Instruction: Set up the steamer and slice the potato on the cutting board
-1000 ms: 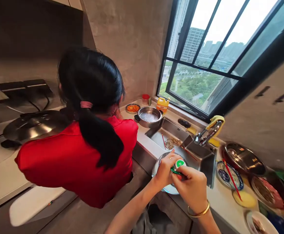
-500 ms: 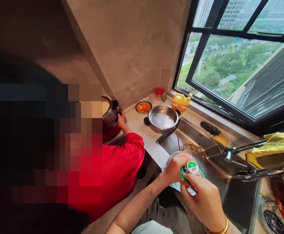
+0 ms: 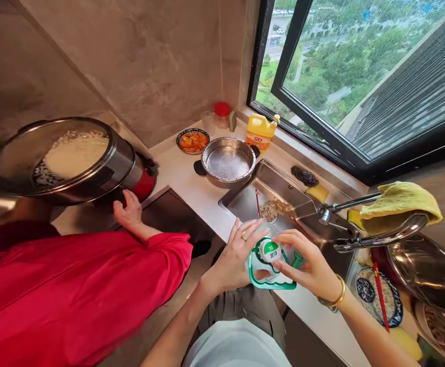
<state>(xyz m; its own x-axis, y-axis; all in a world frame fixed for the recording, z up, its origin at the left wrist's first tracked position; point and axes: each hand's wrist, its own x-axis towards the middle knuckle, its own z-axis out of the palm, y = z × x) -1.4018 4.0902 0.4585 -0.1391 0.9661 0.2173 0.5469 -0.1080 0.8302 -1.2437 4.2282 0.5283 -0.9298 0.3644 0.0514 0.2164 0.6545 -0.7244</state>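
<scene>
Both hands meet over the counter edge. The left hand (image 3: 238,257) grasps a green-and-white pouch (image 3: 274,281) from its left side, thumb on the face and fingers partly spread behind. The right hand (image 3: 308,267) pinches the pouch's round cap (image 3: 270,250) between thumb and fingertips. Just beyond the grip lies the steel sink (image 3: 279,186). A perforated steel pot (image 3: 228,162) and a yellow bottle (image 3: 259,132) stand farther beyond. Right of the grip, the faucet (image 3: 375,237) carries a yellow cloth (image 3: 400,199). Left of it, a co-worker's hand (image 3: 129,209) touches a cooker pot (image 3: 65,158).
</scene>
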